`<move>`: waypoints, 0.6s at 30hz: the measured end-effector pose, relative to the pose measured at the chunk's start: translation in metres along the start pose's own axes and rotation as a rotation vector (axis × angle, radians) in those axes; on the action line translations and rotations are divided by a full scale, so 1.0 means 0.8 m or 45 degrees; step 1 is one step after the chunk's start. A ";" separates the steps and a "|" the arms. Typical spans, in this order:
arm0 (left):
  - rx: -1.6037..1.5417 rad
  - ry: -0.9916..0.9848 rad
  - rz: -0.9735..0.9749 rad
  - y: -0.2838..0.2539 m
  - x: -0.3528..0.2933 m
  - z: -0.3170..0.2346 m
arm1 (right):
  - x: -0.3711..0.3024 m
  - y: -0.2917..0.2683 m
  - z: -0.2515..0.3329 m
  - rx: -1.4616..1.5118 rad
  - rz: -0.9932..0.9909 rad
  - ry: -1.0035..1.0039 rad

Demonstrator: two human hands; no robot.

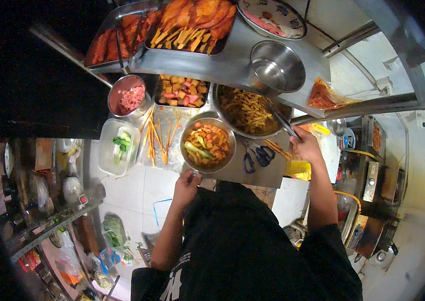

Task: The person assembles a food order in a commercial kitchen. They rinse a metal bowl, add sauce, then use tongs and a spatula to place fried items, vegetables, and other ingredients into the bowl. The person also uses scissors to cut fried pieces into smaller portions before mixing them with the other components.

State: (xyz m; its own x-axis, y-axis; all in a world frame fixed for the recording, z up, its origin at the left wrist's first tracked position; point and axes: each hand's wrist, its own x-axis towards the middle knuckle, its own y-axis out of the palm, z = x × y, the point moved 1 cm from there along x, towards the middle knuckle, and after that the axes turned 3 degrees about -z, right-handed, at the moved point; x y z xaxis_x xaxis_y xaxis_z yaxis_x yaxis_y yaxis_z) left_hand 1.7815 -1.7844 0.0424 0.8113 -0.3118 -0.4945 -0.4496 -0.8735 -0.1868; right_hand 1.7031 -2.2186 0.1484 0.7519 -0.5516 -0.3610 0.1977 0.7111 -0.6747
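My left hand point(187, 184) is closed on the near edge of a round metal bowl point(232, 150). Inside that bowl is a mix of orange chunks point(211, 135) with a pale green stalk lying across them. My right hand point(307, 144) grips metal tongs point(283, 122). Their tips reach into a wide metal basin point(252, 134), at a heap of yellow-brown twisted pieces point(246, 108); the exact contact is hard to see. Dark-handled scissors point(257, 158) and thin wooden sticks point(277, 149) lie just in front of the basin.
A metal shelf point(197, 67) overhangs the counter, bearing a tray of skewered meat point(187, 30) and an empty pot point(278, 67). Beneath it sit a tray of cubes point(181, 91) and a pot of pink pieces point(130, 98). A plastic tub point(106, 150) stands left; a yellow basket point(300, 171) stands right.
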 end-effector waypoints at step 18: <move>-0.063 -0.039 0.062 0.003 -0.009 -0.018 | -0.095 0.117 0.137 -0.653 0.467 -0.185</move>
State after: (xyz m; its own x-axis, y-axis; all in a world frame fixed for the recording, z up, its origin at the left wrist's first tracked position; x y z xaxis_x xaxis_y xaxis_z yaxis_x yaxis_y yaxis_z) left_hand 1.7800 -1.7893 0.0576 0.7766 -0.3437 -0.5280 -0.4687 -0.8752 -0.1197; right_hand 1.7331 -2.0622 0.1831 0.7982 -0.2223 -0.5599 -0.3868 0.5234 -0.7592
